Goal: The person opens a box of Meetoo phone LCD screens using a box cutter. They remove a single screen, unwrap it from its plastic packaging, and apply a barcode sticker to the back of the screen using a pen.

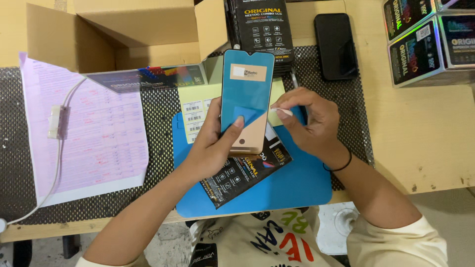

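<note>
Pink sheet (84,133): one printed form is laid flat at the left of the counter (425,133), on a dark mesh mat (15,163).
White cable (59,148): one is run across the pink sheet, with one small pale block on it.
Cardboard box (123,34): one is stood open at the back left, its flaps spread.
Label sheet (195,116): one yellow sheet with small barcode stickers is laid just left of the panel.
Blue mat (297,183): one is laid at the centre front, under both hands.
Black pouch (247,173): one glossy printed packet is laid on the blue mat, below the panel.
Left hand (210,146): the phone display panel (246,99) is gripped from behind and below; the fingers are closed around its left edge, and the thumb is pressed on its blue front near the lower part.
Phone display panel: one, held upright above the blue mat, blue film on most of the face, a tan strip showing at the bottom right.
Right hand (309,123): the fingers are pinched shut on a small white tab (281,111) at the panel's right edge.
Black wristband (339,165): one is worn on the right wrist.
Black phone (336,47): one is laid face up at the back.
Black boxes: one (262,29) is stood behind the panel; at least three more (430,39) are stacked at the far right.
</note>
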